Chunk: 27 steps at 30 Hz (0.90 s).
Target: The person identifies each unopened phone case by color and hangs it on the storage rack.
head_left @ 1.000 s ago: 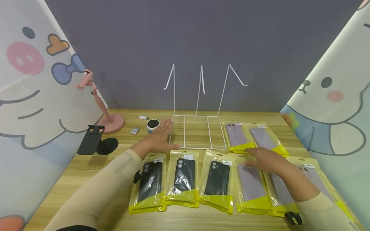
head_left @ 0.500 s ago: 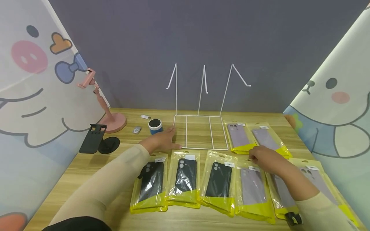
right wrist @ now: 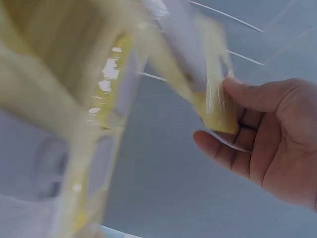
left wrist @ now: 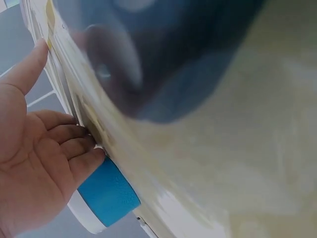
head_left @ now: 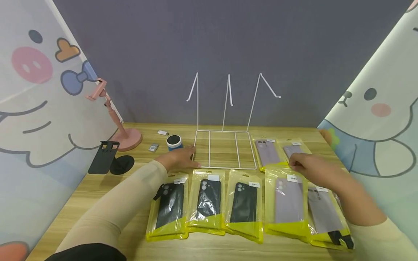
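Several phone cases in yellow-edged clear packs lie in a row along the near part of the wooden table [head_left: 98, 188]. Three hold black cases [head_left: 209, 198]; the ones on the right hold lilac cases. My right hand [head_left: 292, 166] pinches the top edge of a lilac case pack [head_left: 287, 199], thumb against fingers; the right wrist view shows that yellow top edge [right wrist: 217, 110] held in my right hand [right wrist: 224, 115]. My left hand [head_left: 190, 156] lies flat on the table at the front left corner of the white wire rack [head_left: 225, 167]. In the left wrist view its fingers [left wrist: 74, 148] are relaxed beside a blue speaker [left wrist: 106, 193].
Two more lilac packs [head_left: 268, 154] lie behind, right of the rack base. The rack's three hooks [head_left: 228, 90] rise at the back. To the left stand the small blue speaker [head_left: 174, 142], a pink phone stand [head_left: 125, 139] and a black phone holder [head_left: 103, 158]. Cartoon-printed panels close both sides.
My right hand went from lying over the lilac packs to pinching the top of one, moving back and right. My left hand stayed by the rack corner.
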### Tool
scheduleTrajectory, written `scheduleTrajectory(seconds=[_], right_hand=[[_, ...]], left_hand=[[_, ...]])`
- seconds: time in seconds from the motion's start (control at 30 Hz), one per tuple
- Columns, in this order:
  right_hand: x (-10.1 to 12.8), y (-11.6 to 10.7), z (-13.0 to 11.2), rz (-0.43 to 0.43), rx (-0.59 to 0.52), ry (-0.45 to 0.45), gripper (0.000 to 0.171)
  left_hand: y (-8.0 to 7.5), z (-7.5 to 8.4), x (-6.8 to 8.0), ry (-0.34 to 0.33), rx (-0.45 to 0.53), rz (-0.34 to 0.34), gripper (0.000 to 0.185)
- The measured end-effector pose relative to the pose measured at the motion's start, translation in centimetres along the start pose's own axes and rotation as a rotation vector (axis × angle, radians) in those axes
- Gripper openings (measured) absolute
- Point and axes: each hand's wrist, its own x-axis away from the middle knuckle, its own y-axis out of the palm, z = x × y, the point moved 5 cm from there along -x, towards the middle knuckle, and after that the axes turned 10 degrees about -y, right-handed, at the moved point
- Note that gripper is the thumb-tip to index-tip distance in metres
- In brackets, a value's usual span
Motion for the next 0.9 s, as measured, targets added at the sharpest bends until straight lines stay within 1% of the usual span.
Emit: scheduleTrajectory(seconds=[0.1,0.17,0.23,0.33,0.43,0.5,0.6,0.7,0.8,0.9], right_hand=[[0.0,-1.8,-0.8,0.041,-0.040,-0.024,0.013],[-0.2,-3.1,-1.6,0.071,-0.038,-0.044,0.011],[-0.4,-4.3,-2.2,0.117,-0.013,-0.079,0.011],[-0.9,-5.9,-3.2,0.188,0.060,-0.138,0.013],[-1.7,-7.3,-3.8,0.223,0.109,-0.157,0.012],[-2.3,-8.3,-4.0,0.228,0.136,-0.135,0.010],[-3.3,-9.8,-4.1,0.247,0.130,-0.075,0.008],[-4.3,-11.2,-4.2,0.301,0.120,-0.026,0.009],[-5.1,-12.4,-4.4,0.360,0.129,-0.007,0.013],[-6.1,-13.2,-4.3,0.398,0.090,0.018,0.019]], left_hand=[[0.0,-0.1,0.0,0.004,0.000,-0.004,0.101],[-0.1,-0.1,0.0,0.009,-0.008,-0.001,0.100],[-0.1,-0.1,-0.1,0.013,-0.017,-0.002,0.098],[-0.1,-0.1,-0.2,0.017,-0.040,-0.008,0.096],[-0.1,-0.1,-0.3,0.022,-0.065,-0.007,0.095],[-0.2,-0.1,-0.4,0.023,-0.080,-0.003,0.095],[-0.1,-0.1,-0.4,0.025,-0.098,-0.003,0.095],[-0.1,-0.1,-0.4,0.023,-0.106,-0.004,0.095],[-0.1,0.0,-0.4,0.021,-0.114,-0.001,0.095],[-0.1,0.1,-0.4,0.014,-0.124,0.000,0.096]])
